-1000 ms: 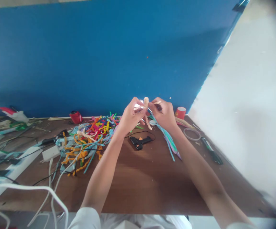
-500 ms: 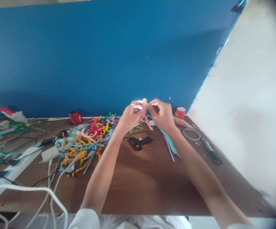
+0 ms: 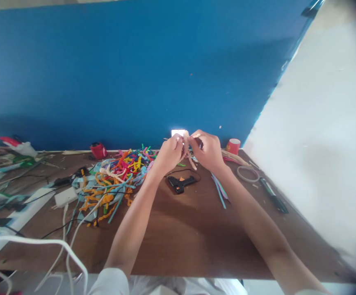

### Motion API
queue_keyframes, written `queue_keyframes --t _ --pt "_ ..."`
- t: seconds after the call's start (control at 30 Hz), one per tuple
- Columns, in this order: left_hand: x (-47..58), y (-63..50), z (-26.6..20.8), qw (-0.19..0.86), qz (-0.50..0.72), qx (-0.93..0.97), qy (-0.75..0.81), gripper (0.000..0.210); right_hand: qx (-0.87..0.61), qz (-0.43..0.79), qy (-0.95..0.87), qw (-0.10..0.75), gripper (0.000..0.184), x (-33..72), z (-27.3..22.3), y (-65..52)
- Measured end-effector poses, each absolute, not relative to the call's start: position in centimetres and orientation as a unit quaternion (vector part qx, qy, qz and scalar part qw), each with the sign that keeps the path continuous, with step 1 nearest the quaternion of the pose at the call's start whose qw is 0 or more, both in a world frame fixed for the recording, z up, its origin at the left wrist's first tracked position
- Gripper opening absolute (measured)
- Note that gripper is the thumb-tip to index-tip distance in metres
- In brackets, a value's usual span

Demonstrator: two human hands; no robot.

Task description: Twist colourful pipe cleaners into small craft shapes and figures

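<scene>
My left hand (image 3: 172, 152) is closed on a pale peach fuzzy pipe cleaner (image 3: 186, 134) that is wound into a small bundle at its top. A loose end hangs below, between the hands. Thumb and fingertips of my right hand (image 3: 208, 149) pinch at the same piece from the right side; the exact grip is partly hidden. Behind the fingers shows a bright white screen, like a phone (image 3: 177, 132). Below my hands, a black hot glue gun (image 3: 179, 183) lies on the brown table (image 3: 178, 233).
A tangled heap of colourful pipe cleaners (image 3: 113, 180) lies left of centre. A red can (image 3: 98, 150), a white power strip (image 3: 27, 211) and cables are further left. On the right are a red cup (image 3: 233, 146), a tape ring (image 3: 247, 174) and a dark green marker-like tube (image 3: 273, 195).
My left fingers have curled in closer around the pipe cleaner, and its loose end has shifted slightly. My right hand stays pinched beside it. The view has moved slightly.
</scene>
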State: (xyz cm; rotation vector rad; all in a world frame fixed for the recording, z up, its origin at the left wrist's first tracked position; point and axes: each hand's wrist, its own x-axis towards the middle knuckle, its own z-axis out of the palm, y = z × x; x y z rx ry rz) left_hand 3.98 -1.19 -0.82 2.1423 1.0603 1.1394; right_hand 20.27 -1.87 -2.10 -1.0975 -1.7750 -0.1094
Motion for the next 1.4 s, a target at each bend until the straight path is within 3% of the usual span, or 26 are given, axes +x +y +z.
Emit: queue_keyframes --t 0.3,0.7,1.1,1.4 --pt "3.8 -1.3 -0.7 0.294 0.412 0.770 0.388 0.031 -0.456 -0.059 -0.734 0.500 0.036 20.4 -2.2 -1.8" --pt "3.4 -1.5 -1.3 0.421 0.452 0.704 0.351 0.064 -0.472 -0.071 -0.706 0.524 0.042 20.7 -1.2 -2.4" --pt "3.5 -1.6 -0.7 0.395 0.433 0.730 0.351 0.057 -0.459 -0.059 -0.714 0.526 0.035 20.3 -1.6 -2.1" --pt "3.2 -1.4 -1.0 0.453 0.442 0.710 0.309 0.061 -0.420 -0.034 -0.693 0.585 0.036 20.7 -1.6 -1.8"
